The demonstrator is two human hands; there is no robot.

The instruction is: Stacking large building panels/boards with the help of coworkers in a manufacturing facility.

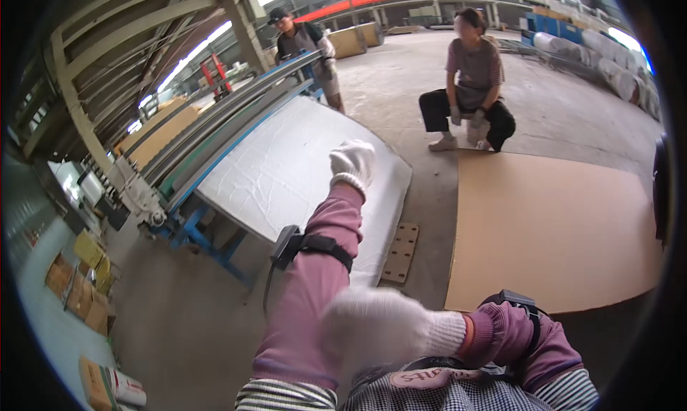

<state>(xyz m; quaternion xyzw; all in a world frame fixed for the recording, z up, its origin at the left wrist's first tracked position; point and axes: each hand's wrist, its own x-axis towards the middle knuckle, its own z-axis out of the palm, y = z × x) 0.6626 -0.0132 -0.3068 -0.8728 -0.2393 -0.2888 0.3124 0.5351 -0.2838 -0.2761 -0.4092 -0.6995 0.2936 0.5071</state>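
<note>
My left hand, in a white knitted glove, is held out in front with its fingers curled into a fist; nothing sticks out of it. Behind it lies a large white, wrinkled sheet that slopes from the machine toward me. I cannot tell whether the fist touches the sheet. My right hand, gloved the same way, crosses close to my body over my left forearm, near the elbow. Motion smears it, so its fingers cannot be made out. Both forearms wear pink sleeves with black strapped devices.
A long machine with a blue frame stands at the left. A brown board lies at the right, where one person sits. Another person stands behind the machine. A strip with holes lies on the floor; cardboard boxes stand far left.
</note>
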